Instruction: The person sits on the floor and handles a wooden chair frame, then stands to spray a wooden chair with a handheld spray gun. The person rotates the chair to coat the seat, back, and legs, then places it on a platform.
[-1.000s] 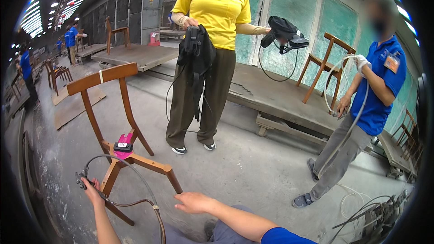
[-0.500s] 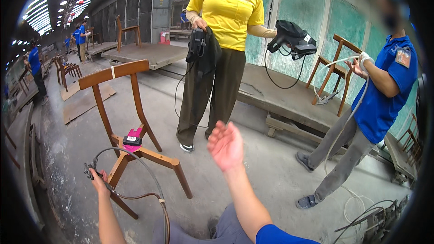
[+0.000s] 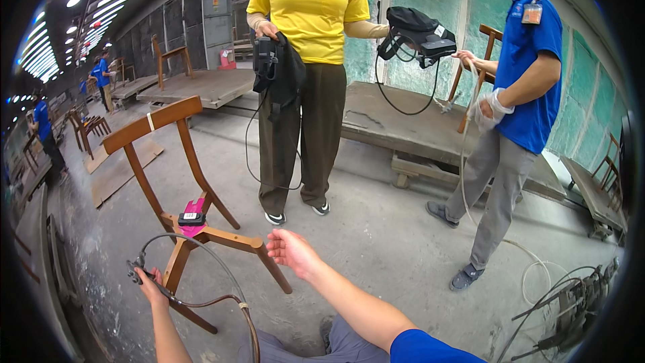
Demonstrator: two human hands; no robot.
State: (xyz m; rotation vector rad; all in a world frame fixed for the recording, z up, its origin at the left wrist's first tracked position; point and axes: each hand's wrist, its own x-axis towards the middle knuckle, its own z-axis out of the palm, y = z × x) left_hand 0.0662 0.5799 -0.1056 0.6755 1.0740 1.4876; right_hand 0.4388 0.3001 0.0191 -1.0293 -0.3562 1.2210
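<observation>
A brown wooden chair frame (image 3: pixel 176 188) without a seat stands in front of me on the concrete floor. A small pink and black device (image 3: pixel 191 218) lies on its seat rail. My left hand (image 3: pixel 149 284) grips a small tool (image 3: pixel 137 269) with a dark hose (image 3: pixel 222 289) looping from it, beside the frame's front leg. My right hand (image 3: pixel 290 253) hovers with fingers apart, holding nothing, just right of the frame's front corner.
A person in a yellow shirt (image 3: pixel 306 81) stands close behind the frame holding black gear with cables. Another in a blue shirt (image 3: pixel 514 121) stands right, holding a white hose. Low wooden platforms (image 3: pixel 416 128), more chair frames and distant workers lie behind.
My right hand rose up in front of me, then came down again near the frame's front corner. My left hand kept its grip on the tool.
</observation>
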